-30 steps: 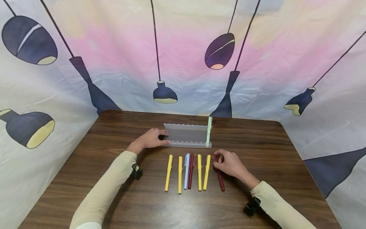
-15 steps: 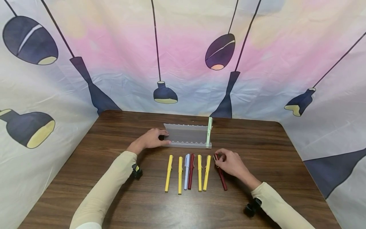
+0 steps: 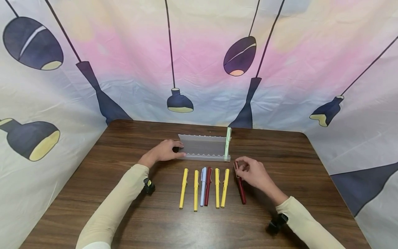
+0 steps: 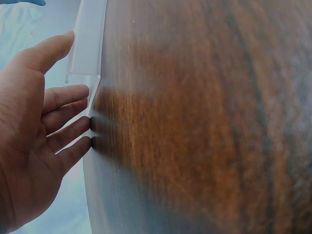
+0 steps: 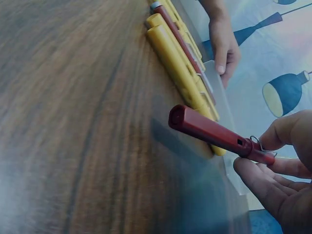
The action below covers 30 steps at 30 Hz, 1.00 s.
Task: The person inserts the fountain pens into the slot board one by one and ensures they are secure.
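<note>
My right hand pinches a dark red pen near its clip end. The right wrist view shows the pen raised at a slant, its shadow on the wood beneath. At the left end of a clear pen rack with notched edges rests my left hand, thumb by the front lip and fingers loosely bent. Its fingertips meet the rack's edge in the left wrist view. A pale green pen leans in the rack's rightmost notches.
In front of the rack lie several yellow pens, a light blue pen and another dark red pen, roughly side by side. A patterned cloth hangs behind the brown table.
My right hand has moved slightly up and right with the dark red pen, away from the row of pens. The left hand and the rack have stayed put.
</note>
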Each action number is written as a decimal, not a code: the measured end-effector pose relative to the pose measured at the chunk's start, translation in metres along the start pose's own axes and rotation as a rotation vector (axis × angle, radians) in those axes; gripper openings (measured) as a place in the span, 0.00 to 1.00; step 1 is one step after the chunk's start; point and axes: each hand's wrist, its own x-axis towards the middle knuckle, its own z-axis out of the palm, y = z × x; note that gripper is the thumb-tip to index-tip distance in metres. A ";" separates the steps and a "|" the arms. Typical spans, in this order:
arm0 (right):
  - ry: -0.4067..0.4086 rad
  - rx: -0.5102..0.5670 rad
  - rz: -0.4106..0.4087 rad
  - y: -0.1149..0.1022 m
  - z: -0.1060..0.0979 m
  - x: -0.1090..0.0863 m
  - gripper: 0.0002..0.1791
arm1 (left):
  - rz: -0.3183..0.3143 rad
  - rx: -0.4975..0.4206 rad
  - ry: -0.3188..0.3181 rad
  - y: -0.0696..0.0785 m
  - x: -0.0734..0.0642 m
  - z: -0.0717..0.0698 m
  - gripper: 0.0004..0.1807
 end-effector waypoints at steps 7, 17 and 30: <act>0.021 0.024 -0.030 -0.006 -0.009 0.005 0.20 | -0.004 0.001 0.000 0.000 0.000 0.000 0.35; 0.047 0.126 -0.121 -0.018 -0.017 0.013 0.22 | -0.005 -0.001 -0.001 0.000 0.000 0.000 0.35; 0.120 0.210 -0.181 -0.032 -0.020 0.030 0.22 | -0.005 -0.003 -0.002 0.003 -0.001 -0.002 0.34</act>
